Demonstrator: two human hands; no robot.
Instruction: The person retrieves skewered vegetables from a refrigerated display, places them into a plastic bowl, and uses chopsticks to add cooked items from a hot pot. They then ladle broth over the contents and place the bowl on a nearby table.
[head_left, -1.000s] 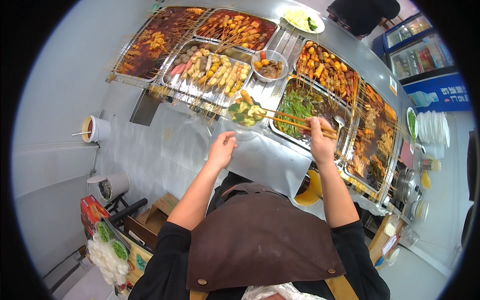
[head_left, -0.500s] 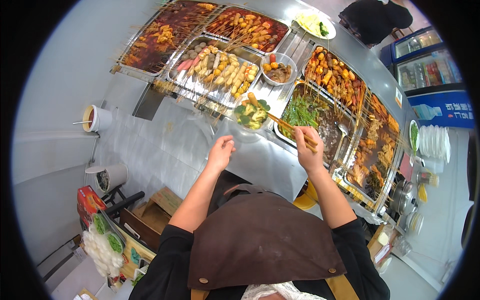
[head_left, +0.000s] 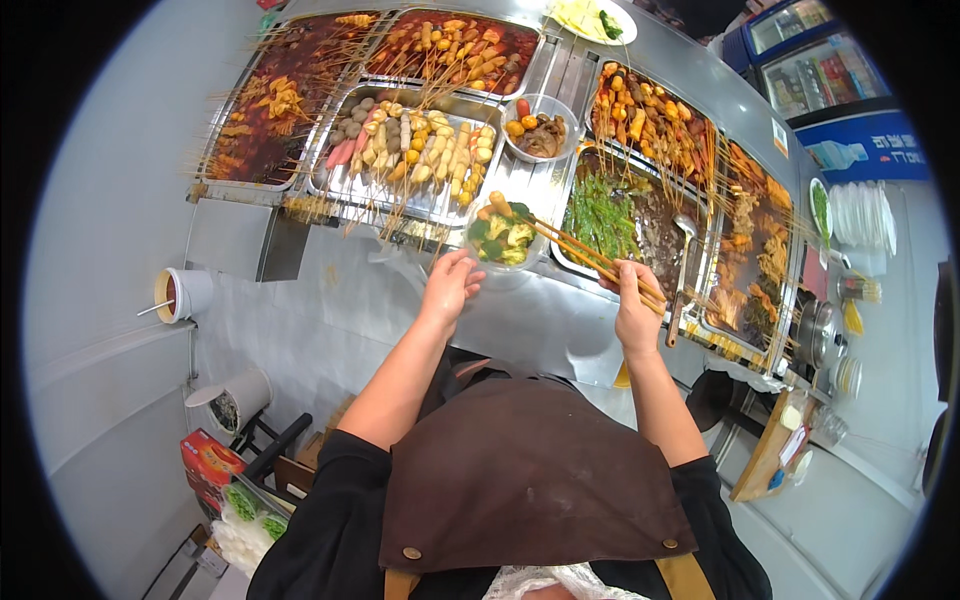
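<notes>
Wooden chopsticks (head_left: 585, 256) are gripped in my right hand (head_left: 637, 312), their tips at the right side of a clear round bowl (head_left: 508, 268). Broccoli (head_left: 492, 229) and pale orange-brown pieces fill that bowl, which sits at the counter's near edge. Just to its lower left hovers my left hand (head_left: 450, 287), empty, fingers apart and slightly curled; whether a fingertip touches the bowl is hard to tell. To the right lies a tray with green leafy vegetables (head_left: 603, 218) in dark broth, where a wooden-handled spoon (head_left: 684, 262) rests.
A second clear bowl (head_left: 548, 104) with eggs and dark meat stands behind. Trays of skewers surround it, including a metal one (head_left: 330, 185) at left with sticks jutting over the edge. Farther right are stacked white plates (head_left: 862, 217); a white bucket (head_left: 192, 294) is at far left.
The view has shifted. My left hand has come closer to the broccoli bowl. My right hand, still gripping the chopsticks, has drawn slightly back from it.
</notes>
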